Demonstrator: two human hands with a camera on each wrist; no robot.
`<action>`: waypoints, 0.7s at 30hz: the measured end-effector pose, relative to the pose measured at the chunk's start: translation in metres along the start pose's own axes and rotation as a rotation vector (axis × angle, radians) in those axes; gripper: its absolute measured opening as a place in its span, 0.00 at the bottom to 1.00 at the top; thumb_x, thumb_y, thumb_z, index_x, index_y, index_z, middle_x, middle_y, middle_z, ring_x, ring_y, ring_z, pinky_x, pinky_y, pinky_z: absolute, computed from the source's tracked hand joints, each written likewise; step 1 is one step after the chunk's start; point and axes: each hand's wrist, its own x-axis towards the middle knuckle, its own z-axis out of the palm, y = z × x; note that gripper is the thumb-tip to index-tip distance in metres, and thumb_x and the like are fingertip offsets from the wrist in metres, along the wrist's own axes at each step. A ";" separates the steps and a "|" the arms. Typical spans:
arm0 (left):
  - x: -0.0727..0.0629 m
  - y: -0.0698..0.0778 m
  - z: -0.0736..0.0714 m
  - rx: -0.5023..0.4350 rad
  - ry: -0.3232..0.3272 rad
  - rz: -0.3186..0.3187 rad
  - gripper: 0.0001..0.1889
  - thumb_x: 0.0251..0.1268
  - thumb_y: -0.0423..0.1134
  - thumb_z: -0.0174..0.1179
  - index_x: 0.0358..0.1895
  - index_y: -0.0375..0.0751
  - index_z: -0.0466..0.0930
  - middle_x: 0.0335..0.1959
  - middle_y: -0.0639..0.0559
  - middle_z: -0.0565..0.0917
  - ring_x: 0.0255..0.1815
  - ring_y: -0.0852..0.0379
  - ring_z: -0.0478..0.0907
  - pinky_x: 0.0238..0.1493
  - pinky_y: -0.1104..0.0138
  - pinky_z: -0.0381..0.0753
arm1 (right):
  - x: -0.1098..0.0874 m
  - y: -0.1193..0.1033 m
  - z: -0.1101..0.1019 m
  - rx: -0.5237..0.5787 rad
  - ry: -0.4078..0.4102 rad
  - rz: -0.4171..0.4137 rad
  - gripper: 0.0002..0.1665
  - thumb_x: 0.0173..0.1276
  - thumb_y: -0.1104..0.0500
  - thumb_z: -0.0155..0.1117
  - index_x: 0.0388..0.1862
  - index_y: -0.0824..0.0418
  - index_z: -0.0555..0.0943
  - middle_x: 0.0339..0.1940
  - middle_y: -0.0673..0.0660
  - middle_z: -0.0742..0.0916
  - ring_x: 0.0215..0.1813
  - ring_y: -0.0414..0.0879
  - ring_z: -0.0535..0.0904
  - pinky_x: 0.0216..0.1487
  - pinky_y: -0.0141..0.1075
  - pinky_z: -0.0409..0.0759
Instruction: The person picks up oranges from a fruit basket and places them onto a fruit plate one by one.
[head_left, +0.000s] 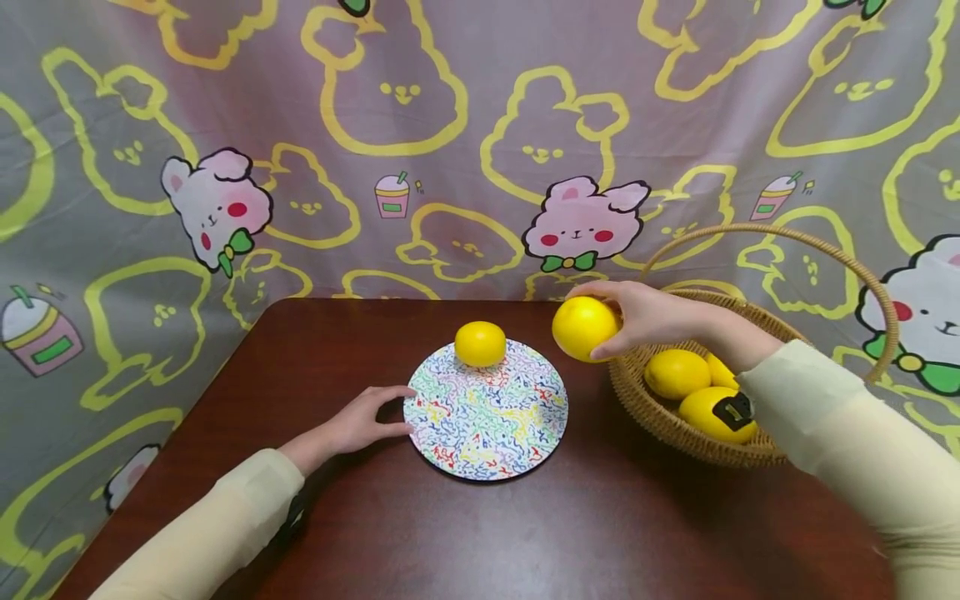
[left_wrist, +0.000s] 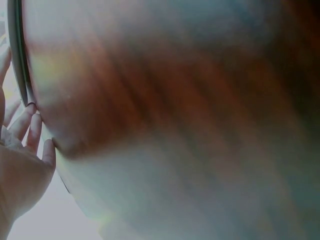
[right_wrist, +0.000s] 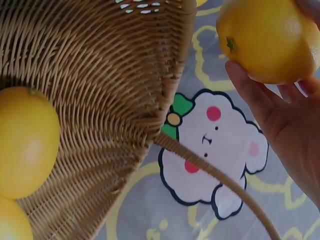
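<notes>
My right hand (head_left: 637, 317) grips a yellow lemon (head_left: 585, 327) in the air, between the basket and a round flat plate (head_left: 480, 433) covered in coloured squiggles. In the right wrist view, the green stem end shows on this held lemon (right_wrist: 270, 40), with fingers and thumb around it. Another lemon (head_left: 480, 343) rests toward the far edge of the plate. On the plate's left rim, my left hand (head_left: 363, 421) touches with its thumb and fingertips, the fingers loosely extended. The left wrist view shows those fingers (left_wrist: 34, 132) against the rim, mostly washed out.
A wicker basket (head_left: 645, 408) with a tall arched handle (head_left: 817, 242) stands on the right, several lemons (head_left: 677, 373) inside. My right forearm passes over it. The dark brown table (head_left: 322, 350) ends at a patterned curtain (head_left: 465, 183) behind. A black wrist device (head_left: 732, 411) overlaps one lemon.
</notes>
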 end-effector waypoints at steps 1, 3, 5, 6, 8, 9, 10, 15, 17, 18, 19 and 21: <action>0.000 0.000 0.000 0.000 0.000 -0.001 0.32 0.58 0.54 0.68 0.65 0.47 0.73 0.64 0.46 0.74 0.65 0.44 0.65 0.66 0.45 0.61 | 0.003 -0.001 0.002 -0.004 -0.002 0.002 0.46 0.51 0.55 0.80 0.67 0.58 0.69 0.57 0.57 0.78 0.48 0.53 0.74 0.49 0.47 0.74; -0.001 0.000 0.001 -0.008 0.000 -0.016 0.32 0.58 0.54 0.68 0.65 0.49 0.73 0.64 0.46 0.74 0.65 0.44 0.64 0.66 0.46 0.61 | 0.010 -0.002 0.005 -0.018 -0.006 0.004 0.46 0.51 0.54 0.80 0.67 0.58 0.69 0.58 0.58 0.77 0.49 0.53 0.73 0.49 0.47 0.74; -0.001 0.000 0.001 -0.012 0.001 -0.020 0.32 0.58 0.55 0.68 0.65 0.49 0.73 0.64 0.46 0.74 0.65 0.44 0.64 0.65 0.45 0.61 | 0.017 -0.005 0.008 -0.029 -0.016 0.006 0.45 0.51 0.53 0.79 0.67 0.58 0.69 0.57 0.58 0.78 0.49 0.53 0.73 0.49 0.47 0.74; -0.002 0.000 0.002 -0.011 0.001 -0.023 0.32 0.58 0.55 0.68 0.66 0.49 0.73 0.64 0.46 0.74 0.65 0.43 0.64 0.65 0.45 0.61 | 0.021 -0.006 0.009 -0.034 -0.024 0.008 0.45 0.52 0.53 0.79 0.67 0.58 0.69 0.57 0.58 0.78 0.50 0.54 0.73 0.49 0.47 0.74; -0.002 0.000 0.002 -0.012 -0.004 -0.028 0.32 0.58 0.54 0.68 0.66 0.49 0.73 0.64 0.46 0.73 0.65 0.44 0.64 0.65 0.46 0.61 | 0.028 -0.009 0.013 -0.038 -0.049 0.018 0.44 0.52 0.54 0.79 0.66 0.58 0.68 0.54 0.58 0.78 0.49 0.54 0.73 0.48 0.46 0.74; -0.002 0.000 0.002 -0.011 -0.006 -0.031 0.32 0.58 0.54 0.68 0.66 0.49 0.72 0.64 0.46 0.73 0.65 0.44 0.64 0.65 0.45 0.61 | 0.031 -0.011 0.014 -0.040 -0.064 0.023 0.44 0.52 0.55 0.78 0.66 0.58 0.68 0.53 0.58 0.78 0.49 0.54 0.73 0.48 0.46 0.75; -0.002 0.000 0.002 -0.010 -0.008 -0.031 0.32 0.58 0.54 0.68 0.66 0.49 0.72 0.64 0.46 0.73 0.65 0.44 0.64 0.65 0.45 0.62 | 0.035 -0.012 0.016 -0.045 -0.077 0.027 0.44 0.52 0.55 0.78 0.66 0.57 0.67 0.53 0.58 0.78 0.49 0.54 0.73 0.47 0.46 0.75; -0.001 0.001 0.001 -0.013 -0.005 -0.036 0.33 0.58 0.55 0.68 0.66 0.49 0.72 0.64 0.46 0.73 0.65 0.44 0.64 0.65 0.45 0.62 | 0.050 -0.016 0.024 -0.078 -0.123 0.016 0.44 0.50 0.56 0.78 0.65 0.58 0.67 0.52 0.58 0.78 0.48 0.54 0.74 0.47 0.46 0.76; 0.000 0.002 0.001 -0.010 -0.004 -0.032 0.33 0.58 0.54 0.68 0.66 0.49 0.72 0.64 0.46 0.73 0.65 0.44 0.64 0.65 0.45 0.62 | 0.056 -0.015 0.027 -0.085 -0.144 0.014 0.44 0.50 0.56 0.78 0.65 0.59 0.67 0.51 0.58 0.78 0.48 0.53 0.74 0.47 0.46 0.75; 0.000 0.001 0.001 -0.008 -0.004 -0.030 0.32 0.58 0.54 0.68 0.66 0.49 0.72 0.64 0.46 0.73 0.65 0.44 0.64 0.65 0.45 0.62 | 0.058 -0.015 0.028 -0.087 -0.158 0.020 0.44 0.50 0.56 0.78 0.64 0.58 0.67 0.51 0.57 0.78 0.48 0.53 0.74 0.48 0.46 0.75; 0.000 0.001 0.001 -0.004 -0.005 -0.027 0.32 0.58 0.54 0.68 0.66 0.49 0.72 0.64 0.46 0.74 0.65 0.44 0.64 0.65 0.45 0.62 | 0.060 -0.016 0.030 -0.083 -0.171 0.028 0.44 0.50 0.56 0.78 0.64 0.58 0.67 0.51 0.57 0.78 0.48 0.53 0.74 0.48 0.46 0.74; -0.001 0.000 0.001 0.003 -0.002 -0.017 0.32 0.59 0.54 0.68 0.65 0.48 0.73 0.64 0.45 0.74 0.65 0.43 0.65 0.65 0.46 0.62 | 0.065 -0.016 0.033 -0.082 -0.196 0.051 0.44 0.50 0.56 0.79 0.64 0.58 0.67 0.51 0.57 0.78 0.49 0.53 0.73 0.50 0.46 0.74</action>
